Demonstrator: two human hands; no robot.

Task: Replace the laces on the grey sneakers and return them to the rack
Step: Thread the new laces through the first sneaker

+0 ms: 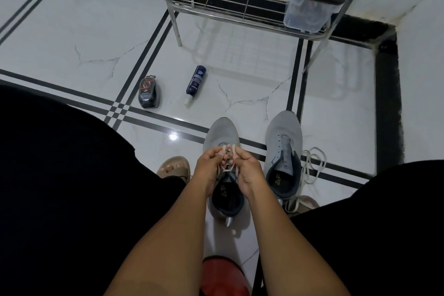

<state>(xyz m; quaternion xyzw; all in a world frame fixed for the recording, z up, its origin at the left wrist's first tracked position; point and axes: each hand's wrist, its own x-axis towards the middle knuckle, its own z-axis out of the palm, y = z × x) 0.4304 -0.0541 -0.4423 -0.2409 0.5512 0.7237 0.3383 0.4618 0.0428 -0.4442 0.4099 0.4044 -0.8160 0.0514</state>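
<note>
Two grey sneakers stand on the tiled floor between my knees. Over the left sneaker (222, 133), my left hand (208, 170) and my right hand (247, 170) both pinch a pale lace (227, 150) near its upper eyelets. My fingers hide most of the tongue. The right sneaker (284, 149) stands unlaced beside it, toe pointing away. A loose white lace (312, 166) lies coiled on the floor at its right side.
A metal wire rack (230, 0) stands ahead, with a clear plastic box (306, 13) and a dark item on its lower shelf. A polish sponge case (149, 92) and a blue spray bottle (195, 84) lie on the floor. A red stool (223, 276) is under me.
</note>
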